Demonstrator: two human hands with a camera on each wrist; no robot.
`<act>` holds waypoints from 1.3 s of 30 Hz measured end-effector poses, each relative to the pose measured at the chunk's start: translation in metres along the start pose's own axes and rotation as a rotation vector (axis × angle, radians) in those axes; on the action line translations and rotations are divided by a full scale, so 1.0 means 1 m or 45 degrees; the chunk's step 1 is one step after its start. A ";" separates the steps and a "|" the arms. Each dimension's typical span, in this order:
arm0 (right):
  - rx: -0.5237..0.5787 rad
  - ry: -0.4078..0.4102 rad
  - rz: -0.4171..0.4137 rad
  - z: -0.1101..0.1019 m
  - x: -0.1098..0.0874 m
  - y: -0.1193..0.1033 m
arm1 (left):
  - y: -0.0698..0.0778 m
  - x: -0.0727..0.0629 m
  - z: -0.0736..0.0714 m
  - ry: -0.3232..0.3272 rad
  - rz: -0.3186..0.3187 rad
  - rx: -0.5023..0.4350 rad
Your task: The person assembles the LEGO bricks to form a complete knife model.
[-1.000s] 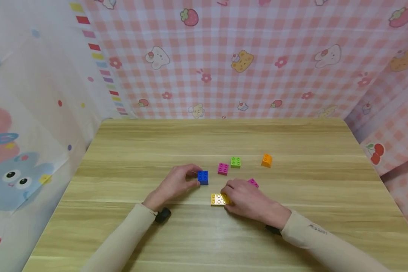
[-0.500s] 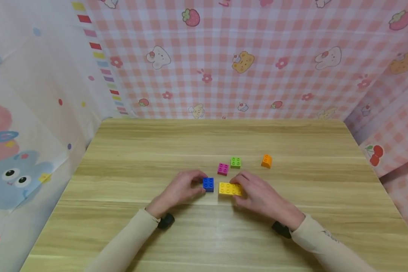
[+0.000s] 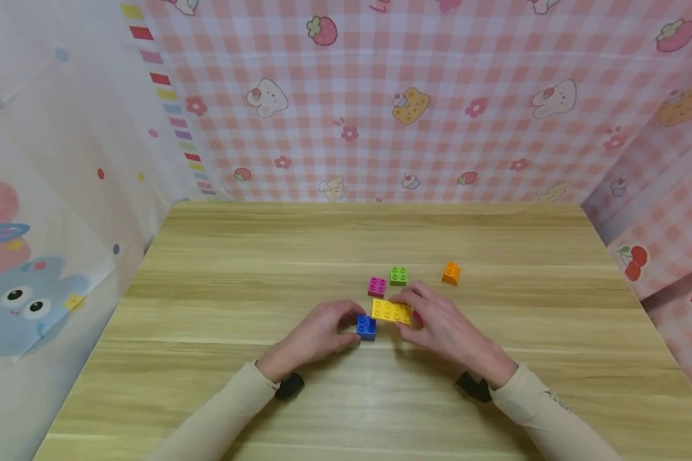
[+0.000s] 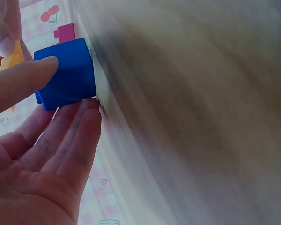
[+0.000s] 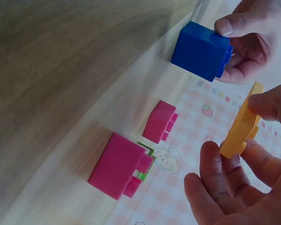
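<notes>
Between thumb and fingers, my left hand [image 3: 323,330] pinches a square blue building brick [image 3: 366,328], studs up, low at the table. The left wrist view shows the thumb on one side of the blue brick [image 4: 70,72] and fingers on the other. My right hand [image 3: 446,326] grips a flat, long yellow brick [image 3: 389,311] by its right end. In the right wrist view the yellow brick [image 5: 241,126] is raised and tilted, apart from the blue brick [image 5: 201,51]. In the head view, its left end overlaps the blue brick's far right corner.
Behind the hands stand a pink brick [image 3: 377,287], a green brick [image 3: 398,276] and, farther right, an orange brick [image 3: 451,274] with a curved side. Another pink brick [image 5: 117,166], mostly hidden by my right hand in the head view, stands on the wooden table [image 3: 265,243].
My right hand has lifted the yellow brick and moved it away from me and slightly right. My left hand has brought the blue brick right and nearer me, so the two now overlap in view.
</notes>
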State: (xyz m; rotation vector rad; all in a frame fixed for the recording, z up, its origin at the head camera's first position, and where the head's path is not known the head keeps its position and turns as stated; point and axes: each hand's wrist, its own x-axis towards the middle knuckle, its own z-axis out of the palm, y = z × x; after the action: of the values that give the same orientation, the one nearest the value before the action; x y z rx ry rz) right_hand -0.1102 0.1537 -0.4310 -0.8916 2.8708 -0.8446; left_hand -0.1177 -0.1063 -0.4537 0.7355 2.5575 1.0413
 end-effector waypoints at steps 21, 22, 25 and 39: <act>0.000 -0.081 -0.113 0.013 0.009 -0.010 | -0.010 -0.001 0.000 -0.072 -0.056 -0.244; -0.005 -0.086 -0.119 0.014 0.010 -0.011 | -0.011 -0.002 -0.001 -0.075 -0.054 -0.256; -0.013 -0.100 -0.128 0.015 0.011 -0.011 | -0.013 -0.003 -0.002 -0.081 -0.046 -0.279; 0.004 -0.134 -0.189 0.017 0.015 -0.010 | -0.012 -0.009 -0.006 -0.143 -0.037 -0.337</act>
State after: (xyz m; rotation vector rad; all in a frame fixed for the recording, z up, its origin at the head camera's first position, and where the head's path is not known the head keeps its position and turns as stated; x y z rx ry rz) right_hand -0.1144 0.1308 -0.4385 -1.1253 2.7403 -0.7865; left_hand -0.1170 -0.1220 -0.4577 0.6631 2.2716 1.2592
